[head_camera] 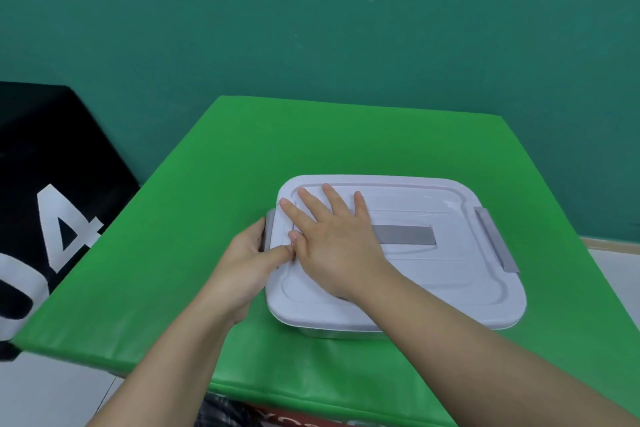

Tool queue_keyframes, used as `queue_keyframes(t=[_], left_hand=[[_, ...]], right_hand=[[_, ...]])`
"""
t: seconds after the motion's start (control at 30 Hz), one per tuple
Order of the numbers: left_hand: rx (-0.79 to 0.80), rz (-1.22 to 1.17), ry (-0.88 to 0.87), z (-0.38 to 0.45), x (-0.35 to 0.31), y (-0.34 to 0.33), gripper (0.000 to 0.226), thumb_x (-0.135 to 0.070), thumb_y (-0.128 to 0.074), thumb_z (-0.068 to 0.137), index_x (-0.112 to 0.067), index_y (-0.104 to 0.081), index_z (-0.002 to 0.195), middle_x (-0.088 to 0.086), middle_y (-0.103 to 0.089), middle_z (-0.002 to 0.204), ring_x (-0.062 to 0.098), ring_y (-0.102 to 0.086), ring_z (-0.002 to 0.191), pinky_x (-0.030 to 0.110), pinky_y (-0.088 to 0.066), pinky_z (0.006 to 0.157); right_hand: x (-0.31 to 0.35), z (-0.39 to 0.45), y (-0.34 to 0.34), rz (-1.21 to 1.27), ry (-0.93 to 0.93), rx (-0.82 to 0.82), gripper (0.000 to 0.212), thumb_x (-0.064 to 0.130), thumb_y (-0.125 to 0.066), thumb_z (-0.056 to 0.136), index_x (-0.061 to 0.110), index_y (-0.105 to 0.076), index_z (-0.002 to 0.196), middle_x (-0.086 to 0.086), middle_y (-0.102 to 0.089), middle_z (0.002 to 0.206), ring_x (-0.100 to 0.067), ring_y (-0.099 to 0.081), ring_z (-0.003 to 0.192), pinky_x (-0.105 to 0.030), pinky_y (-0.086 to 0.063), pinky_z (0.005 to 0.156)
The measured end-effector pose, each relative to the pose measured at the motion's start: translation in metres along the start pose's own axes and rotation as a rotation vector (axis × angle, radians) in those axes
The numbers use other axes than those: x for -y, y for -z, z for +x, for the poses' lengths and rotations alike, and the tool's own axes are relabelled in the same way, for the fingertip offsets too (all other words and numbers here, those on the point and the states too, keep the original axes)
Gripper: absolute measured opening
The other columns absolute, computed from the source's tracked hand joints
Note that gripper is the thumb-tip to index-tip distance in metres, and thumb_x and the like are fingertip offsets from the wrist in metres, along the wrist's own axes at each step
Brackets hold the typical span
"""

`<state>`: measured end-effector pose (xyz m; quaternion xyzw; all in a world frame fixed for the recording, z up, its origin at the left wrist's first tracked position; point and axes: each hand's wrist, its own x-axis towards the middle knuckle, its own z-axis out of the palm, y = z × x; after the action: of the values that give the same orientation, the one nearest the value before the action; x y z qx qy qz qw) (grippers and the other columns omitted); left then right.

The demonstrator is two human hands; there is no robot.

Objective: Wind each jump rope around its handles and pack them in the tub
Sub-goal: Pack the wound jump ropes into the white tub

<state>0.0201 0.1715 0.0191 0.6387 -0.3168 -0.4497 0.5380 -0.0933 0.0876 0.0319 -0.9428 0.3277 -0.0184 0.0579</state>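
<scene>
Nearest us, our two bare forearms reach out over the green mat [166, 204]. Our left hand [247, 262] sits at the tub's left side, its fingers curled round the grey left latch [268, 230] and its thumb stretched across onto the lid's corner. Our right hand [332, 236] crosses over and lies palm down on the left half of the lid [433, 274], fingers straight and spread, pressing flat and gripping nothing. The white lid covers the tub [332, 332], whose clear wall shows only as a thin strip under the near edge; we cannot see inside it, so the ropes are out of sight. A grey strip [405, 234] runs along the lid's middle, and the right latch [495, 239] stands at the far side. Left of the mat is a black panel [52, 166] with white numerals, and behind everything a teal wall [311, 17].
</scene>
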Motion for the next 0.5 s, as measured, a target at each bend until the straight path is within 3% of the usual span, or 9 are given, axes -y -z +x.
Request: queue_keyframes(t=[0.1, 0.2, 0.27, 0.33, 0.4, 0.5], left_hand=[[-0.064, 0.013, -0.028, 0.000, 0.002, -0.004, 0.037, 0.003, -0.058, 0.083, -0.022, -0.062, 0.110, 0.003, -0.072, 0.102, 0.027, -0.068, 0.097, 0.046, -0.054, 0.087], [-0.107, 0.026, -0.067, -0.002, 0.001, -0.009, 0.038, -0.005, -0.059, 0.077, -0.023, -0.063, 0.110, 0.000, -0.072, 0.102, 0.025, -0.067, 0.098, 0.048, -0.053, 0.089], [-0.136, 0.094, -0.109, -0.003, 0.000, -0.013, 0.039, -0.011, -0.055, 0.073, -0.028, -0.062, 0.108, -0.006, -0.072, 0.102, 0.017, -0.067, 0.099, 0.043, -0.052, 0.090], [-0.169, 0.210, -0.152, -0.003, 0.000, -0.017, 0.036, -0.005, -0.054, 0.083, -0.031, -0.058, 0.108, -0.015, -0.069, 0.100, 0.011, -0.064, 0.100, 0.035, -0.050, 0.091], [-0.179, 0.318, -0.158, -0.003, -0.002, -0.019, 0.042, -0.003, -0.050, 0.089, -0.028, -0.051, 0.124, -0.023, -0.061, 0.107, 0.012, -0.060, 0.104, 0.028, -0.045, 0.088], [-0.185, 0.438, -0.124, -0.001, -0.003, -0.020, 0.059, -0.009, -0.049, 0.093, -0.014, -0.028, 0.147, -0.012, -0.046, 0.137, 0.009, -0.044, 0.122, 0.019, -0.032, 0.090]], right_hand=[[0.000, 0.004, 0.003, 0.039, -0.008, 0.024, 0.051, 0.041, -0.019, 0.102, 0.037, -0.010, 0.152, 0.006, -0.007, 0.161, -0.026, 0.000, 0.148, -0.057, 0.006, 0.115], [0.000, 0.006, 0.003, 0.050, -0.009, 0.030, 0.051, 0.040, -0.020, 0.102, 0.036, -0.012, 0.152, 0.006, -0.010, 0.161, -0.026, -0.003, 0.147, -0.057, 0.005, 0.115], [0.000, 0.005, 0.004, 0.043, -0.007, 0.021, 0.052, 0.039, -0.020, 0.102, 0.035, -0.011, 0.152, 0.006, -0.010, 0.161, -0.025, -0.004, 0.147, -0.056, 0.004, 0.116], [-0.001, 0.004, 0.005, 0.058, -0.014, 0.014, 0.054, 0.039, -0.020, 0.102, 0.030, -0.008, 0.154, 0.006, -0.012, 0.161, -0.023, -0.004, 0.148, -0.054, 0.003, 0.117], [-0.003, 0.002, 0.006, 0.145, -0.041, 0.010, 0.060, 0.041, -0.020, 0.102, 0.021, 0.002, 0.154, 0.003, -0.015, 0.160, -0.018, -0.003, 0.148, -0.048, 0.004, 0.119], [-0.005, 0.000, 0.007, 0.292, -0.075, -0.026, 0.068, 0.043, -0.024, 0.102, 0.012, 0.010, 0.153, -0.004, -0.013, 0.161, -0.013, -0.005, 0.148, -0.037, 0.003, 0.120]])
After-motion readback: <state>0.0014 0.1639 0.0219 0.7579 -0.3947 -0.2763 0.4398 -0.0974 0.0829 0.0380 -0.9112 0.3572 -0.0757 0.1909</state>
